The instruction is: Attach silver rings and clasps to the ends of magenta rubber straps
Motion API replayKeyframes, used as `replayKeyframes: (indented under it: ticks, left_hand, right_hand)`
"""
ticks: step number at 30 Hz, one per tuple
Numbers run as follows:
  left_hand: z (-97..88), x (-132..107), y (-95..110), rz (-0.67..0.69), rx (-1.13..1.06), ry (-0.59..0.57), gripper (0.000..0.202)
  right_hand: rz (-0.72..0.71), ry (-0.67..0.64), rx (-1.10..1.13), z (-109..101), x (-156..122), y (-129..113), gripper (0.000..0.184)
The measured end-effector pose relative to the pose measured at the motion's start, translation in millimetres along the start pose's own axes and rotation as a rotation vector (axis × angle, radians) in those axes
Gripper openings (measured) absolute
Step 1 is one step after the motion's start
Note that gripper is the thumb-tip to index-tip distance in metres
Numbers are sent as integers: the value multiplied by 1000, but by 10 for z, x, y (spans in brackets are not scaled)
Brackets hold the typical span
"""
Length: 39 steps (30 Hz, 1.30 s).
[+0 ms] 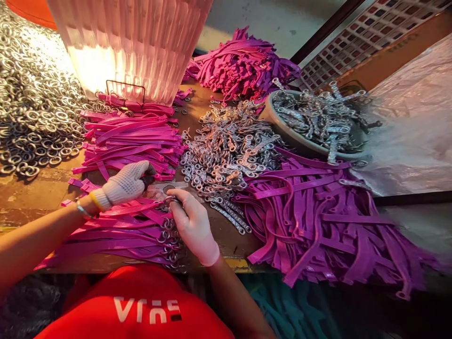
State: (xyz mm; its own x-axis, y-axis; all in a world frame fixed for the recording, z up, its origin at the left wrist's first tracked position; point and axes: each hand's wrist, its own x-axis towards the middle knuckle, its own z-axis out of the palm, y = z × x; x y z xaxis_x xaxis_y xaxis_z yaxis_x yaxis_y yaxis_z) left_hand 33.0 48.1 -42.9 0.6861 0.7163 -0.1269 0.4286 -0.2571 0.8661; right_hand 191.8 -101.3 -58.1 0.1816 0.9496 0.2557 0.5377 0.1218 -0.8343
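My left hand (123,183), in a white dotted knit glove, reaches over the near edge of a stack of pink straps (134,134). Its fingers are curled with dark tips, and what they hold, if anything, is hidden. In a thin pale glove, my right hand (192,223) pinches a metal ring (171,198) at the end of a pink strap (150,205). Below that strap lie more pink straps (116,235) side by side, with metal rings (169,238) on their right ends.
Loose metal rings (38,103) cover the left side beside a lit ribbed panel (130,42). Twisted metal pieces (229,146) lie mid-table, with more in a grey bowl (278,117). Purple straps (318,221) hang over the front edge; another strap heap (243,66) sits behind.
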Motion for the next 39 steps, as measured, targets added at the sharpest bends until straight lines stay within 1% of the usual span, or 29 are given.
replayKeyframes:
  ticks: [2,4,7,11,13,15,17,18,20,22,23,24,26,28,30,32,34,35,37,39]
  left_hand:
    - [2,-261,97,-136,-311,-78,15]
    - [37,-497,147,-244,-479,-116,22]
    - [133,-737,114,-293,-530,-85,33]
    - [256,-871,7,-292,-574,-20,34]
    - [293,-898,-13,-286,-632,-20,38]
    - [310,-922,-3,-276,-687,-21,41]
    - [313,-951,24,-244,-639,-4,41]
    - [312,-969,37,-205,-556,21,38]
    - [315,-1007,40,-95,-304,90,27]
    - [328,-1035,-3,15,-63,140,8]
    - [337,-1042,-43,57,12,137,5]
    - [347,-1044,-92,80,56,113,15]
    - [358,-1035,-196,95,66,31,26]
    - [353,-1021,-271,100,-9,-45,27]
    - [340,-1017,-293,88,-124,-67,22]
    - [339,-1029,-270,57,-195,-19,18]
    - [362,-1053,-233,36,-209,75,17]
    - [382,-1067,-220,33,-205,107,18]
    - [427,-1092,-215,32,-201,136,20]
    - [465,-1110,-235,31,-173,132,21]
  right_hand:
    - [-65,-39,-39,30,4,-44,24]
    - [-117,-64,-145,72,-4,-99,26]
    - [-215,-83,-404,134,-30,-189,26]
    - [-354,-143,-757,166,-55,-310,24]
    - [-389,-179,-843,163,-58,-361,23]
    - [-384,-204,-862,161,-65,-395,22]
    - [-363,-210,-875,168,-82,-406,21]
    - [-358,-213,-888,177,-95,-403,21]
    - [-365,-219,-921,203,-127,-380,21]
    - [-383,-215,-924,240,-161,-343,22]
    - [-388,-202,-914,261,-177,-323,23]
    - [-385,-181,-900,281,-192,-305,23]
    - [-362,-138,-867,313,-215,-284,24]
    - [-323,-140,-833,317,-226,-294,25]
    - [-278,-197,-789,285,-218,-333,28]
    - [-225,-292,-737,233,-194,-384,36]
    - [-159,-374,-718,194,-168,-422,47]
    - [-130,-399,-729,188,-160,-430,47]
    - [-98,-410,-770,207,-163,-416,35]
    - [-119,-402,-805,253,-192,-372,18]
